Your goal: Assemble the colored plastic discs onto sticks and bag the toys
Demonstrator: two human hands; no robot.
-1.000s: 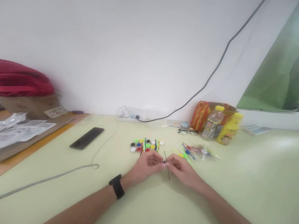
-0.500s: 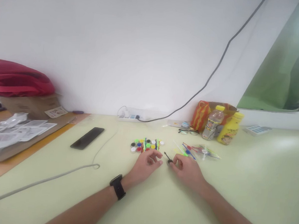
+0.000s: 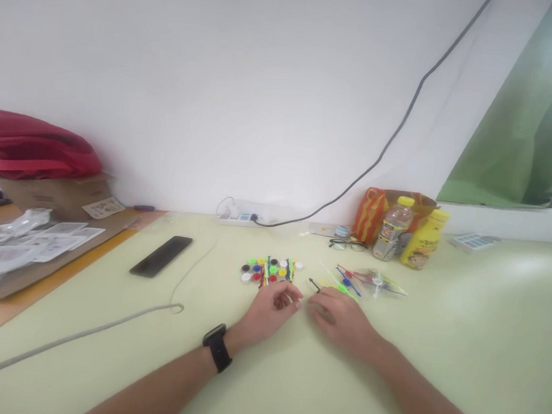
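Note:
My right hand [image 3: 343,317] is closed on a thin black arrow-tipped plastic stick [image 3: 314,284], whose pointed end shows past the fingers. The rest of the stick is hidden under the hand. Facing it, my left hand [image 3: 271,311] has curled fingers with a small gap to the thumb, and I see nothing held there. A black watch [image 3: 218,347] is on the left wrist. Just beyond the left hand lie round coloured caps [image 3: 256,268] and a row of coloured sticks [image 3: 290,269]. Loose coloured arrow sticks [image 3: 347,281] lie beyond the right hand, beside a clear bag [image 3: 385,282] of more.
A phone [image 3: 161,256] and a grey cable [image 3: 101,329] lie to the left. At the back are a power strip [image 3: 243,216], glasses [image 3: 347,245], a clear bottle [image 3: 392,229] and a yellow bottle [image 3: 424,240]. Papers [image 3: 35,247] and a carton [image 3: 55,193] occupy the far left.
My right hand has turned over the black stick, with the palm now lower and covering more of it. My left fingers have drawn closer to the thumb.

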